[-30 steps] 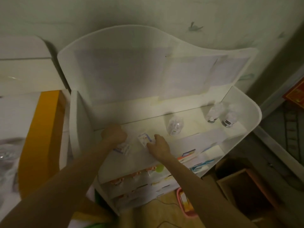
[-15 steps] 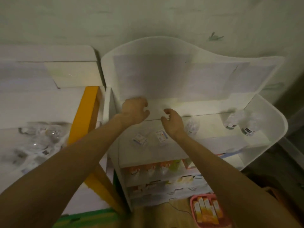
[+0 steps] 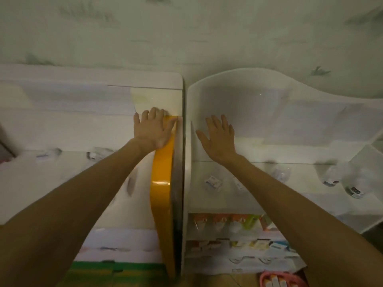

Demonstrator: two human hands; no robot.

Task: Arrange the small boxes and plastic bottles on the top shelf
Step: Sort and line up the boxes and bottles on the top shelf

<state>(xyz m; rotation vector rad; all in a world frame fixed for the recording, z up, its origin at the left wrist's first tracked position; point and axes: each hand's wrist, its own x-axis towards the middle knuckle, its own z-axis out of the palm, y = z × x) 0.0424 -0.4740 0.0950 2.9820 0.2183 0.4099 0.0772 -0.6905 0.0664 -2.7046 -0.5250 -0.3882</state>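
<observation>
Small boxes (image 3: 213, 181) lie on the top shelf (image 3: 259, 195) of the white unit, toward its left end; a second one (image 3: 238, 184) sits just beside the first at 3 o'clock, partly hidden by the right forearm. Plastic bottles (image 3: 331, 176) stand further along at 3 o'clock, well apart from the boxes, with a clear blurred one (image 3: 279, 172) between. The right hand (image 3: 219, 137) hangs above the shelf at 12 o'clock from the boxes, fingers spread wide, holding nothing. The left hand (image 3: 152, 129) lies flat, fingers straight, over the top of the yellow panel edge (image 3: 162, 183) of the neighbouring cabinet (image 3: 62, 121). Colourful packets (image 3: 228, 220) fill the lower tiers at 6 o'clock. A pink tray (image 3: 279, 279) sits on the floor.
</observation>
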